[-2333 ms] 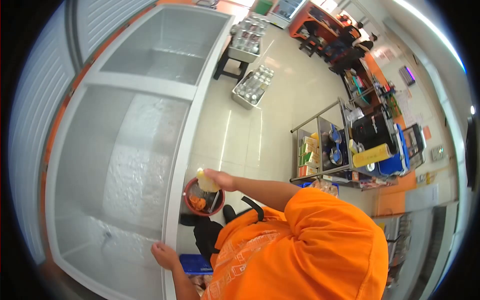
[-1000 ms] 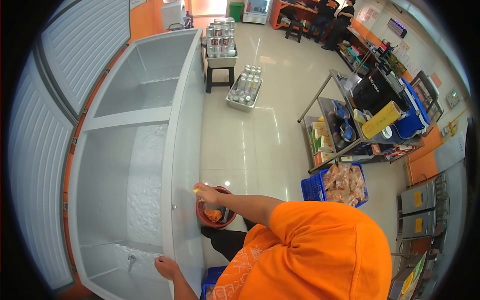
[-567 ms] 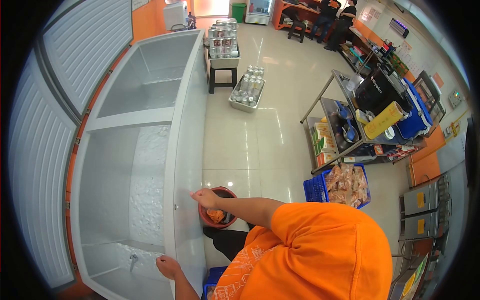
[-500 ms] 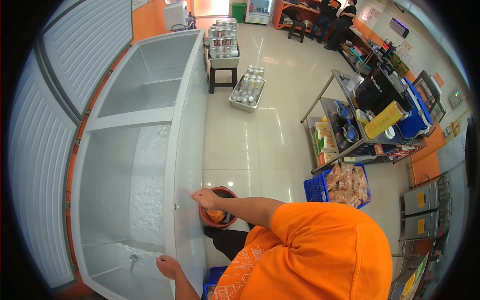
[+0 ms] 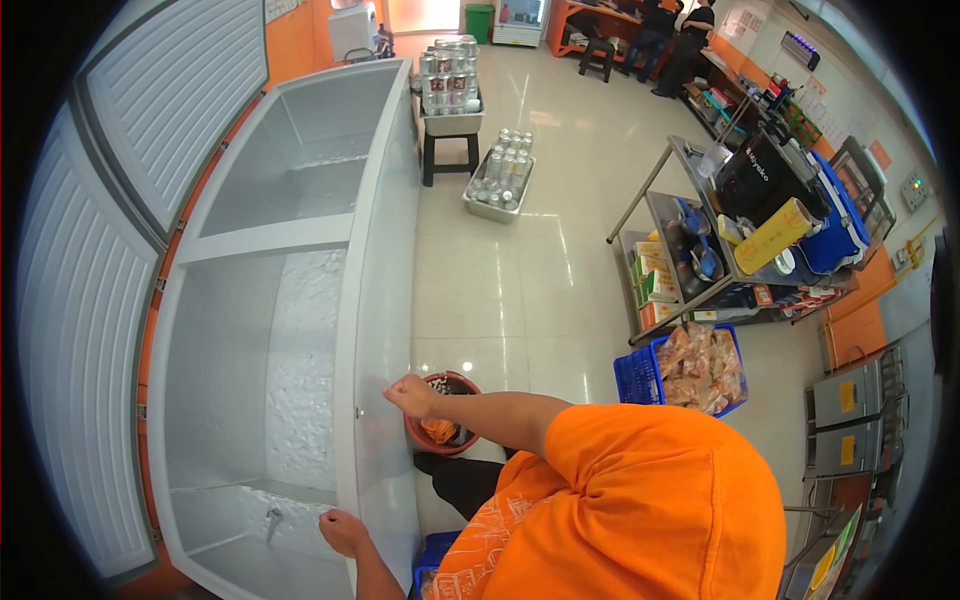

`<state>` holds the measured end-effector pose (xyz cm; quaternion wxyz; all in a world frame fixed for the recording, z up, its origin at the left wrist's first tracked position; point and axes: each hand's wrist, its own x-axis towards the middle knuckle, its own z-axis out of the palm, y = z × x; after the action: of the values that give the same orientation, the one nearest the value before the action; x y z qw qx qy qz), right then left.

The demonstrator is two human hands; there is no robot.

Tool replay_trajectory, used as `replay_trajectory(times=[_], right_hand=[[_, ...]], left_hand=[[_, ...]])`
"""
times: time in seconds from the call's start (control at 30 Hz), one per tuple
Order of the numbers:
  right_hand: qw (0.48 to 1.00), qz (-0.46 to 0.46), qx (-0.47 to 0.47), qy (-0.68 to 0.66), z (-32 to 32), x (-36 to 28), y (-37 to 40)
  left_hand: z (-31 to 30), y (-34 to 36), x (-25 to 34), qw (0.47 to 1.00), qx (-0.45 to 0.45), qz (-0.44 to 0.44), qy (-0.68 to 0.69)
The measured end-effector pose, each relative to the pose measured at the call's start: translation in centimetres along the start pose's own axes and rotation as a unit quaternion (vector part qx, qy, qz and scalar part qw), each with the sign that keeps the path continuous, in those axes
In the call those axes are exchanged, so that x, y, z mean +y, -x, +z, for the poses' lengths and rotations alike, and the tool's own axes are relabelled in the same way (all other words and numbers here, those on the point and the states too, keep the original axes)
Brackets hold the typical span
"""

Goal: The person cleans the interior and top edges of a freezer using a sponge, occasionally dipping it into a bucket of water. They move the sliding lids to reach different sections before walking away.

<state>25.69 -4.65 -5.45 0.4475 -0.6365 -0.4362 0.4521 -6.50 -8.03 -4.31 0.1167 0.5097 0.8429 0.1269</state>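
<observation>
Right hand (image 5: 410, 397): here it is, out between the freezer (image 5: 346, 370) and the red bucket (image 5: 428, 448), fingers drawn together; whether anything is pinched in them, I cannot tell.
Left hand (image 5: 344, 533): over at the freezer's front rim, fingers curled in; touching the rim or just above it, I cannot tell.
Freezer: wide open along the person's front, lids raised on the far side; a divider splits it, and rough, shiny white patches show inside the larger compartment.
Bucket: on the floor just beside the freezer; orange material (image 5: 438, 430) lies inside.
Cans: one stacked batch (image 5: 450, 80) in a tray on a black stool (image 5: 450, 154); another (image 5: 505, 165) in a floor tray (image 5: 490, 212).
</observation>
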Motion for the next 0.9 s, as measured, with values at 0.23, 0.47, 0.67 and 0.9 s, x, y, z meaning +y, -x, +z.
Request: replay_trajectory(times=[0.23, 0.47, 0.67, 0.9], right_hand=[[0.998, -0.063, -0.005, 0.003, 1.7, 0.5, -0.3], [0.999, -0.035, -0.014, 0.006, 2.3, 0.0, -0.5], [0.997, -0.068, 0.019, 0.005, 2.4, 0.4, -0.5], [0.999, -0.014, -0.048, 0.006, 3.1, 0.4, -0.6]], left_hand=[[-0.4, 0.2, 0.2, 1.0, -0.001, 0.006, -0.005], [-0.1, 0.1, 0.0, 1.0, 0.008, 0.01, 0.0], [-0.4, 0.2, 0.1, 1.0, 0.004, 0.022, -0.012], [0.1, 0.1, -0.3, 1.0, 0.008, 0.023, -0.006]])
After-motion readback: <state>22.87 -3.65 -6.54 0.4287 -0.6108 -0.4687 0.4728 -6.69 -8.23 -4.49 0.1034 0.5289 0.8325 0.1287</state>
